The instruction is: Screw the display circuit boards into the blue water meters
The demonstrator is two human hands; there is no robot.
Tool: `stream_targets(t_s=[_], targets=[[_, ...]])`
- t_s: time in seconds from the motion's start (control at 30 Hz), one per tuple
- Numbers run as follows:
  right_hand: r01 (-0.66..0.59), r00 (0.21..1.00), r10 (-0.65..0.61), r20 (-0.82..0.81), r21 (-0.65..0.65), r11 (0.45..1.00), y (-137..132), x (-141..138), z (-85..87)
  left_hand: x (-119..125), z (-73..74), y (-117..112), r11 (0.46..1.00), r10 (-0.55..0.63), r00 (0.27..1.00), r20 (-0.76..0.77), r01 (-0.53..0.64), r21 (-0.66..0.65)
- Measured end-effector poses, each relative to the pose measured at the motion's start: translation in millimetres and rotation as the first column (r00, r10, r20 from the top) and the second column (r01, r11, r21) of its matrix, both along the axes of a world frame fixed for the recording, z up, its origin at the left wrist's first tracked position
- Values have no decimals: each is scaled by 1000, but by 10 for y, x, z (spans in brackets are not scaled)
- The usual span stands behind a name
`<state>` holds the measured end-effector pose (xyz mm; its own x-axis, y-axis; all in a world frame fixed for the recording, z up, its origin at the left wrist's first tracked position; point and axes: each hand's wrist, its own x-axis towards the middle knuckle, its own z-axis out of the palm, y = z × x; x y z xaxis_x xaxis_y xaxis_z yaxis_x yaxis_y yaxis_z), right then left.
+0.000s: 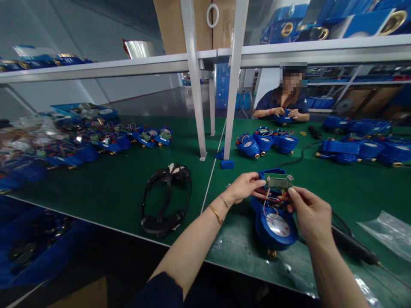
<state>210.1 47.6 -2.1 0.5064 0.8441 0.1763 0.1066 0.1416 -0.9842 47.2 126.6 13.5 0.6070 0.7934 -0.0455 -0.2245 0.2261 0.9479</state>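
A blue water meter (278, 229) lies on the green table in front of me, its round white dial facing up and a brass fitting at its near end. Above its open upper part, a small green circuit board (278, 181) with a grey display is held up, with thin coloured wires running down into the meter. My left hand (247, 188) pinches the board's left end, its other fingers by the blue housing. The board's right end is between thumb and fingers of my right hand (308, 209). Beside my right forearm lies a black electric screwdriver (356, 246).
A black head strap (167, 199) lies left of my arm. More blue meters (266, 141) stand beyond my hands, at right and far left. White posts (236, 85) carry a shelf. A clear plastic bag (390, 233) lies at right. A co-worker (282, 100) handles a meter opposite.
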Motion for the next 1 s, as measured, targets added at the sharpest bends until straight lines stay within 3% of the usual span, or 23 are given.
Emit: stream_targets(t_s=[0.43,1.0], targets=[[4,988,7,157,-74,997,30,64,88,43,-70,10,998,58,994,90,-60,15],[-67,993,68,-95,7,998,60,-49,-42,52,-172,4,993,86,987,134,-74,-87]])
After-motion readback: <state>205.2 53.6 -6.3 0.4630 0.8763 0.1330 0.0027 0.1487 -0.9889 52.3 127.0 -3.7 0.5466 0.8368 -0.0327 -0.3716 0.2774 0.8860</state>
